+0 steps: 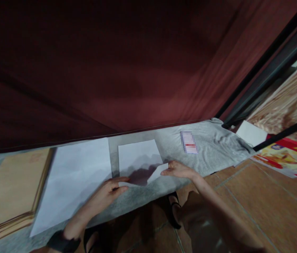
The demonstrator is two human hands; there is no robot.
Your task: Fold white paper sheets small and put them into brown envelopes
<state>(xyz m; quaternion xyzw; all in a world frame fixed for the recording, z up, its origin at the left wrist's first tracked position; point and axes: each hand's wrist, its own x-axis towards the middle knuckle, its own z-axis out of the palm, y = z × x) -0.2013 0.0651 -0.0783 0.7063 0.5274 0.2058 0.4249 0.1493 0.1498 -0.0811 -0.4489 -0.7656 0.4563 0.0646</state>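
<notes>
wristband [63,242]: dark, at the bottom edge.
brown stack [13,186]: far left on the grey cloth [208,154].
large sheet [77,172]: white, just beside the stack, partly under the left forearm.
left hand [111,189]: fingers pinched on the small sheet's near left corner.
small sheet [137,154]: on the cloth, near edge raised.
right hand [179,170]: fingers pinched on its near right corner.
slip [189,143]: blurred, red-striped, beyond the right hand.
box [290,156]: red and yellow, far right.
</notes>
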